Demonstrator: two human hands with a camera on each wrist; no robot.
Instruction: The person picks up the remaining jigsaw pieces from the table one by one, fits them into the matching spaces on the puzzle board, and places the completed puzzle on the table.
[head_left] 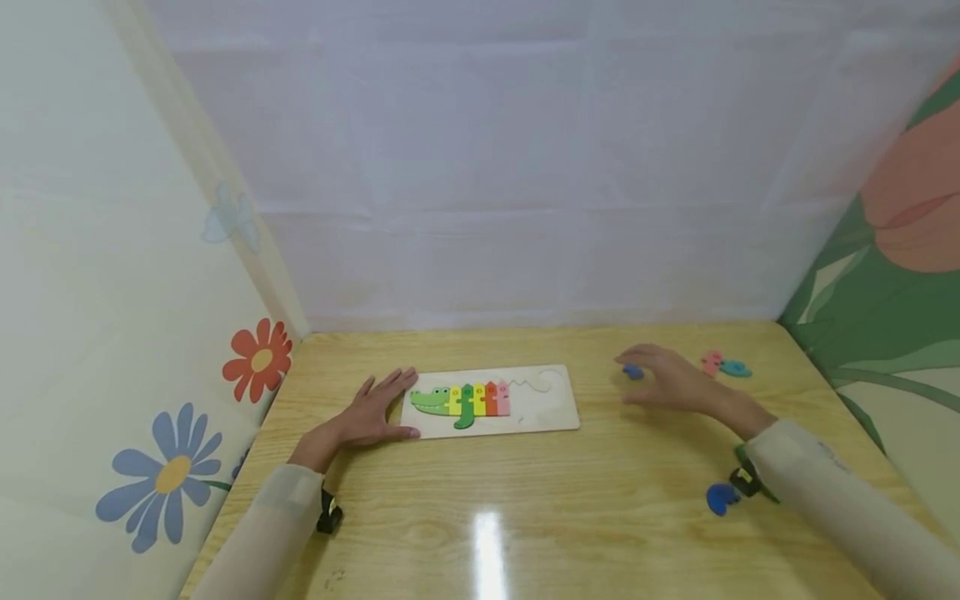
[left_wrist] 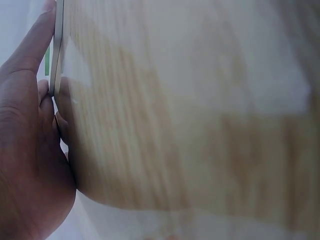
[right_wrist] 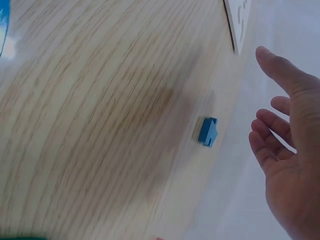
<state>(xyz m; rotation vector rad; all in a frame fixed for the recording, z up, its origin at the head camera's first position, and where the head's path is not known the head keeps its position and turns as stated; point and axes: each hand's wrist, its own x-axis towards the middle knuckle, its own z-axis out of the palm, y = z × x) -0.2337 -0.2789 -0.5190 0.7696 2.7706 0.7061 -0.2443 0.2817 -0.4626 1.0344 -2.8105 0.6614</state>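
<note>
A pale wooden puzzle board (head_left: 543,408) lies on the table with a crocodile fitted in its left part: a green head (head_left: 430,402), then yellow, green, red and pink body pieces. Bare outlines show on the board's right side. My left hand (head_left: 371,414) rests at the board's left end, thumb and fingers spread along its edge. Over the table right of the board, my right hand (head_left: 663,381) hovers with thumb and fingers apart, holding nothing. Below it sits a small blue puzzle piece (right_wrist: 207,132), apart from the fingers in the right wrist view.
A pink piece (head_left: 712,362) and a teal piece (head_left: 736,368) lie at the back right. Nearer the front, a curved blue piece (head_left: 722,498) lies beside the right wrist camera (head_left: 745,481), with a green piece partly hidden under the sleeve. A white cloth wall (head_left: 487,267) stands behind the table.
</note>
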